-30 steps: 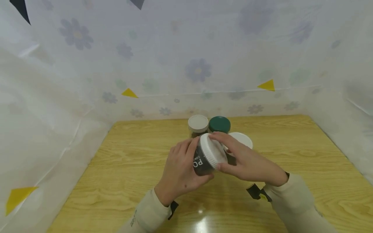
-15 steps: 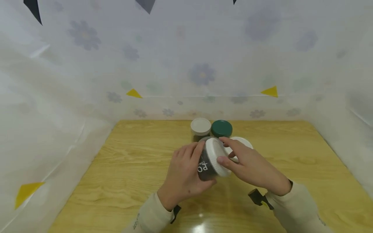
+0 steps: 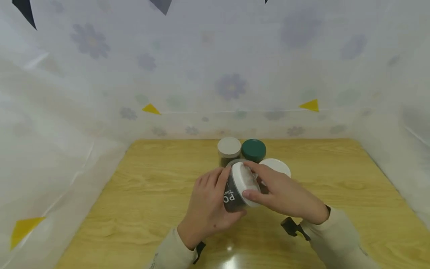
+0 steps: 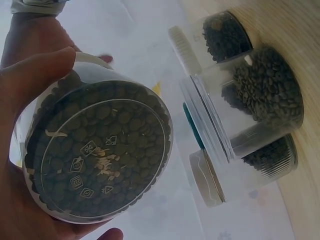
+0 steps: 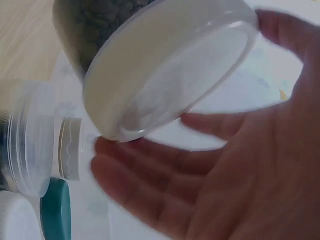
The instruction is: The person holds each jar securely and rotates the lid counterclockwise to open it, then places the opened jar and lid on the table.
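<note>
Over the wood-grained counter (image 3: 144, 190), near other lidded jars (image 3: 253, 150), a tilted jar (image 3: 231, 200) is held in the left hand's grip (image 3: 209, 203); its white lid (image 3: 241, 181) is grasped by the right hand (image 3: 283, 192).

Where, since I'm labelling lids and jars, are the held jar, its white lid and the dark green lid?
Held jar (image 4: 102, 155): left wrist view, on its transparent base.
White lid (image 5: 185, 75): right wrist view, on its top face.
Dark green lid (image 3: 254, 148): head view, on its top face.
</note>
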Motion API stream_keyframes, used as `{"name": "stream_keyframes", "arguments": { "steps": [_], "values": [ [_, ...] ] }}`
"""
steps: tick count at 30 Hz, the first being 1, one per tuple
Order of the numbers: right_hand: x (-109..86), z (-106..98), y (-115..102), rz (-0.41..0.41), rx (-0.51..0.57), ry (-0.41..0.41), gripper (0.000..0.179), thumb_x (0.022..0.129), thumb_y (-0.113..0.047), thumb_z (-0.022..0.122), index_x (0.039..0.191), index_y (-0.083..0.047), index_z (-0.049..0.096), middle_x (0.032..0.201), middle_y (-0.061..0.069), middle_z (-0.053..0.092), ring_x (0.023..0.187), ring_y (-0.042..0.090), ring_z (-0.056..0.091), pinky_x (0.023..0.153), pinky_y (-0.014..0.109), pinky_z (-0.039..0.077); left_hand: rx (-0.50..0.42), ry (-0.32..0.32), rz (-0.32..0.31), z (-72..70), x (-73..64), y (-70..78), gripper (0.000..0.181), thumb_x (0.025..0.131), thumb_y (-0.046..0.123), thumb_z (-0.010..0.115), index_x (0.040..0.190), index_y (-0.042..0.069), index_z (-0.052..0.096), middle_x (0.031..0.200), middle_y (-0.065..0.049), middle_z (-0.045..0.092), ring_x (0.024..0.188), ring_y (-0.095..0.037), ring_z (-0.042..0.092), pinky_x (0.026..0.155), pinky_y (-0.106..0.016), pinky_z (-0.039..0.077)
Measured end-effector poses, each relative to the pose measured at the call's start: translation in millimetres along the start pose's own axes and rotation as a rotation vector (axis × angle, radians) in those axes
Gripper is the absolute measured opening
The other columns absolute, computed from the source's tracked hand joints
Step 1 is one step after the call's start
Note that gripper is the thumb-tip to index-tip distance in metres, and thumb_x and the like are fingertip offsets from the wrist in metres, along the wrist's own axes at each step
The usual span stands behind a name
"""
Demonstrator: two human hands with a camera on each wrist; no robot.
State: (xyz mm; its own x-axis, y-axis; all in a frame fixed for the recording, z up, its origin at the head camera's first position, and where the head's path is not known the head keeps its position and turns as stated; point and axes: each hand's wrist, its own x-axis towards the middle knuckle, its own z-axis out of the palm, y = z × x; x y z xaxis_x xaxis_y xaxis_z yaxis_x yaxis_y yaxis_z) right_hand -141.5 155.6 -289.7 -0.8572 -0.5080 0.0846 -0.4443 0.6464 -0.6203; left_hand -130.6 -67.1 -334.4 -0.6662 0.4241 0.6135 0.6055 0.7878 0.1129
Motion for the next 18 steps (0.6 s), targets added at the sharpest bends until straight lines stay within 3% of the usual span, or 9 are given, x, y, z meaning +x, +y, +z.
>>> {"name": "stream_keyframes", "arguments": {
  "steps": [4, 6, 10, 14, 18],
  "values": [
    [-1.6, 3.3, 2.3, -0.147, 0.029, 0.009, 0.081, 0.090, -0.033, 0.072, 0.156, -0.024, 0.026, 0.145, -0.002, 0.046, 0.116, 0.014, 0.057, 0.090, 0.037, 0.055, -0.026, 0.017, -0.002, -1.0, -3.1, -2.2, 0.099, 0.063, 0.057, 0.082, 0.143, 0.010, 0.047, 0.122, -0.007, 0.063, 0.113, -0.023, 0.062, 0.096, -0.043, 0.052],
    [-2.0, 4.4, 2.3, -0.184, 0.057, 0.014, 0.084, 0.087, -0.024, 0.074, 0.155, -0.027, 0.026, 0.144, -0.004, 0.045, 0.115, 0.013, 0.056, 0.090, 0.038, 0.055, -0.042, 0.025, 0.001, -0.9, -4.3, -2.9, 0.100, 0.062, 0.057, 0.082, 0.143, 0.009, 0.046, 0.122, -0.008, 0.063, 0.113, -0.023, 0.062, 0.095, -0.044, 0.052],
    [-4.2, 4.8, 2.3, -0.206, 0.066, 0.020, 0.084, 0.086, -0.022, 0.074, 0.155, -0.027, 0.026, 0.145, -0.003, 0.044, 0.118, 0.015, 0.054, 0.090, 0.041, 0.055, -0.057, 0.034, 0.012, -0.4, -5.1, -3.5, 0.102, 0.062, 0.056, 0.082, 0.144, 0.008, 0.046, 0.123, -0.009, 0.063, 0.113, -0.024, 0.061, 0.094, -0.045, 0.053],
    [-7.4, 3.3, 6.8, -0.227, 0.040, 0.045, 0.083, 0.090, -0.028, 0.073, 0.157, -0.024, 0.023, 0.154, 0.002, 0.037, 0.132, 0.024, 0.049, 0.095, 0.049, 0.053, -0.067, 0.036, 0.020, 0.3, -2.3, -3.0, 0.100, 0.063, 0.055, 0.082, 0.144, 0.009, 0.045, 0.125, -0.009, 0.063, 0.114, -0.024, 0.061, 0.093, -0.046, 0.053],
    [-7.4, 0.5, 9.9, -0.189, 0.037, 0.087, 0.077, 0.095, -0.031, 0.066, 0.158, -0.026, 0.021, 0.159, 0.004, 0.031, 0.141, 0.030, 0.042, 0.101, 0.055, 0.049, -0.078, 0.048, 0.012, -0.2, 1.4, -3.6, 0.101, 0.061, 0.055, 0.083, 0.143, 0.009, 0.046, 0.124, -0.009, 0.063, 0.114, -0.026, 0.062, 0.092, -0.046, 0.053]
  ]
}}
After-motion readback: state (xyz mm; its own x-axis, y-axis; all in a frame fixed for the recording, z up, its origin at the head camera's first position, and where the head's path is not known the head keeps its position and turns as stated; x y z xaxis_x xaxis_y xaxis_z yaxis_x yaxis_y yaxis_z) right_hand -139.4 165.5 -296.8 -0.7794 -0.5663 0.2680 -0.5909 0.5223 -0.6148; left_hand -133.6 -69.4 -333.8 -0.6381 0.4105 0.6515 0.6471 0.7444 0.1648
